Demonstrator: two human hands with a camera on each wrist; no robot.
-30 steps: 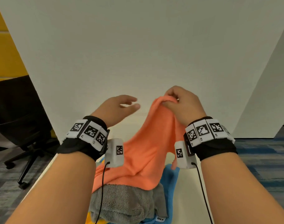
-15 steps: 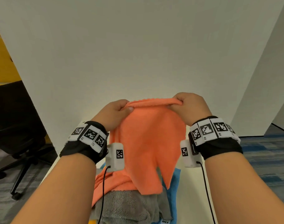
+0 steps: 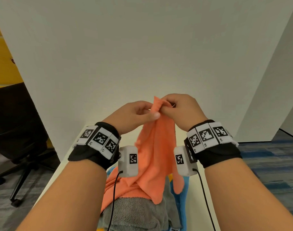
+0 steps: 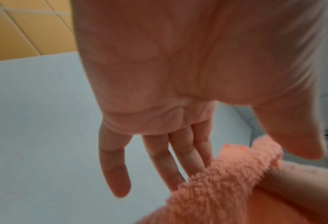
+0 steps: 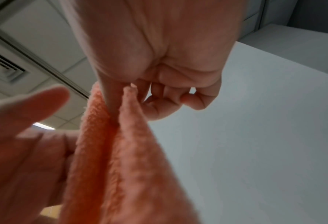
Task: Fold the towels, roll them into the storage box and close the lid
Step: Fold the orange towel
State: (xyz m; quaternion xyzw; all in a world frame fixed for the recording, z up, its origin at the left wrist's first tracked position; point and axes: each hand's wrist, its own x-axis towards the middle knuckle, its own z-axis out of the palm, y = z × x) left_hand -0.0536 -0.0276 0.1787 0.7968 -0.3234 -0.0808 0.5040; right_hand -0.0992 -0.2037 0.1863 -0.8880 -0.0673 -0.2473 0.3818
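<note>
My right hand (image 3: 165, 107) is raised in front of the white partition and pinches the top of the orange towel (image 3: 155, 155) between thumb and forefinger. In the right wrist view two bunched layers of the orange towel (image 5: 121, 159) run up into that pinch of my right hand (image 5: 132, 97). My left hand (image 3: 149, 114) is right beside it, thumb against the cloth. The left wrist view shows my left hand (image 4: 188, 144) with straight fingers and the thumb spread, the orange towel's edge (image 4: 226, 178) lying across them. The towel's lower end drapes onto a pile. No storage box is in view.
Under the orange towel lie a grey towel (image 3: 134, 214) and a blue towel (image 3: 184, 197) on a cream table (image 3: 196, 214). A white partition (image 3: 142, 47) stands close behind. A black office chair (image 3: 17, 130) is on the floor to the left.
Half a second ago both hands held the towel's top edge stretched apart. They have come together, the top is now bunched in the right hand's pinch, and the left fingers have straightened.
</note>
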